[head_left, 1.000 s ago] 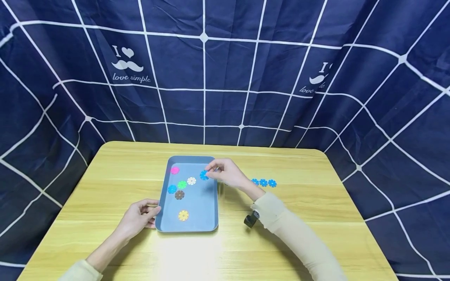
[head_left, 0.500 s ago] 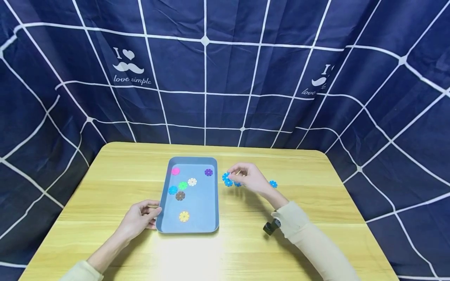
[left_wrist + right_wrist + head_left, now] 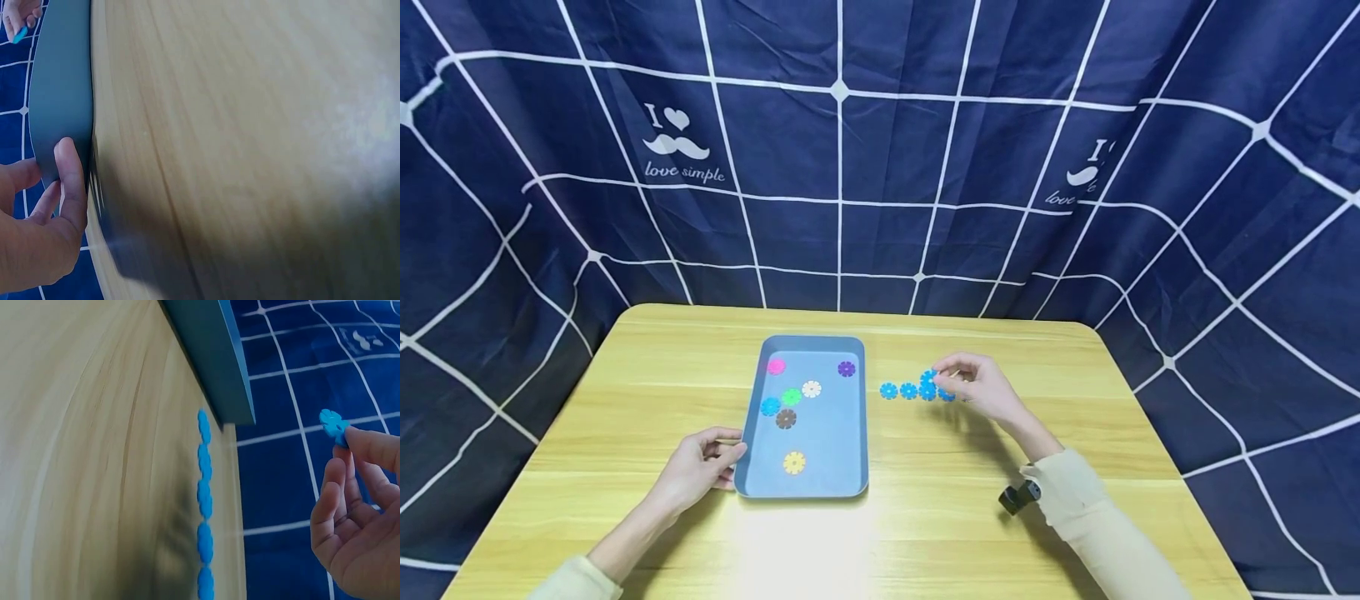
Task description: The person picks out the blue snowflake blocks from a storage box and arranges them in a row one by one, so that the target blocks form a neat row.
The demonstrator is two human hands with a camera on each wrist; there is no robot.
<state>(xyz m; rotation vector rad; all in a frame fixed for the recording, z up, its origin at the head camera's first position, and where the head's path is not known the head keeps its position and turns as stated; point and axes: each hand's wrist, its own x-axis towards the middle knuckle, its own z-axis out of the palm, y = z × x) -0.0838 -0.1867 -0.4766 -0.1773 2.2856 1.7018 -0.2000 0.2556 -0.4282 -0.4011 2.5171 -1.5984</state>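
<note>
My right hand [image 3: 983, 390] pinches a blue snowflake disc [image 3: 331, 422] between thumb and fingers. It holds the disc raised above a row of blue snowflake discs [image 3: 888, 391] on the table, right of the tray; the hand partly covers the row's right end. My left hand [image 3: 694, 468] grips the near-left rim of a grey-blue tray [image 3: 831, 433], fingers against its wall in the left wrist view. Inside lie discs in pink [image 3: 776, 367], purple [image 3: 846, 368], cream [image 3: 812, 388], green [image 3: 792, 397], blue [image 3: 771, 407], brown [image 3: 786, 418] and yellow [image 3: 793, 462].
The wooden table [image 3: 955, 533] has its far edge close to a dark blue curtain [image 3: 880, 167] with white lines. A black wrist camera [image 3: 1019, 497] sits under the right sleeve. Glare brightens the table in front of the tray.
Carrying the blue disc, my right hand has moved right, from over the tray to over the row. The purple disc in the tray has come into view. The left hand stays on the rim.
</note>
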